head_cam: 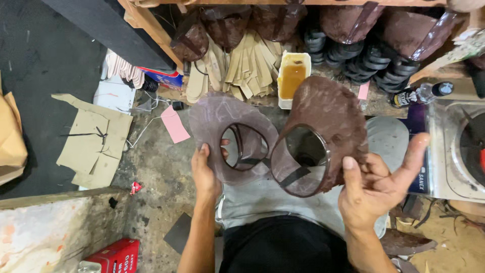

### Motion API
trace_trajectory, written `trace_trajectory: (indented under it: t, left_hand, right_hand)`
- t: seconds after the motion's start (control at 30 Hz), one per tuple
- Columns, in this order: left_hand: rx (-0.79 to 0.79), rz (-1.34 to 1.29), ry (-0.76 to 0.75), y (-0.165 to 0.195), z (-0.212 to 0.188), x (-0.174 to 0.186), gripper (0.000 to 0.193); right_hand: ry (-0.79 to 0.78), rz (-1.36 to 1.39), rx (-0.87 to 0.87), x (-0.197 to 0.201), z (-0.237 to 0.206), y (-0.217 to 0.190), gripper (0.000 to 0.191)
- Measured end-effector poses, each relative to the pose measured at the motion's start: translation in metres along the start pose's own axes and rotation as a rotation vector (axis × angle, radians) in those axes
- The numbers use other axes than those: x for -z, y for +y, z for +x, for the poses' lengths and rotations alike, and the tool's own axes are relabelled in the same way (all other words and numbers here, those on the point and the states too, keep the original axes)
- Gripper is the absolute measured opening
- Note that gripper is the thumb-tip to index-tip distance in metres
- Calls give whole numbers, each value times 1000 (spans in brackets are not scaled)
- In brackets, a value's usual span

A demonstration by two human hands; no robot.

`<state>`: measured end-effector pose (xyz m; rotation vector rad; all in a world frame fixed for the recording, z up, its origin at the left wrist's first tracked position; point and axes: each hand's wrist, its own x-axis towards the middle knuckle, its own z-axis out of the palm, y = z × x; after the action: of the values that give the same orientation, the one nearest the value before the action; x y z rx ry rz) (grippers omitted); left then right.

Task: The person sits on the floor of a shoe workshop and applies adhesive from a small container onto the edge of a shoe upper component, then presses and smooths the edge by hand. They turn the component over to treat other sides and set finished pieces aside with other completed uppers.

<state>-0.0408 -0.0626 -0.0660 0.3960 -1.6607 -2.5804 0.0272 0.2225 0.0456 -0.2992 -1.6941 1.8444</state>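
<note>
Two brown leather shoe uppers are held above the lap, one in each hand. The left hand (204,172) is closed on the paler upper (212,119), with its fingers tucked behind the piece and the thumb hooked through the oval opening. The right hand (376,184) is closed on the darker upper (328,108): the thumb is pressed against the edge beside the opening, while the remaining fingers are spread behind and to the right of the piece. The two uppers are held side by side and overlap slightly at their inner edges. Both are raised in front of a wooden shelf (151,25).

On the shelf, a white tub of amber glue (292,76) is set between a fan of tan insole pieces (247,65) and stacks of black rings (374,60). A pink tag (175,125) lies on the floor to the left of the paler upper. Flat cardboard patterns (93,141) lie further left, and a red box (116,255) is seen at the lower left.
</note>
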Motion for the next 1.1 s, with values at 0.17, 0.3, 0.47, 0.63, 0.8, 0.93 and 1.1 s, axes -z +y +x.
trace_trajectory:
  t: [0.17,0.3,0.47,0.63,0.8,0.93,1.1]
  left_hand:
    - [274,72,-156,-3,79,25,47]
    - [267,458,-37,-24,108,23,62]
    - [73,384,-95,-53,96,30,69]
    - [-200,614,-89,-48,98,35,52]
    - [-549,938,109,-4,54,-3,55]
    - [57,370,-332,3,1,-52,44]
    - [845,-206,-492,-27,-35,-75,46]
  right_hand:
    - [120,199,18,13,9,-6,110]
    - [70,29,31,19,0,8,99]
    - [54,-46,-40,34,-3,24,96]
    - [22,-54,-80,31,2,29,98]
    - [-52,-65,-29,21,10,24,96]
    - [-103,-81,-15,4,9,17,96]
    - [-223,30,-95,-28,-8,8,99]
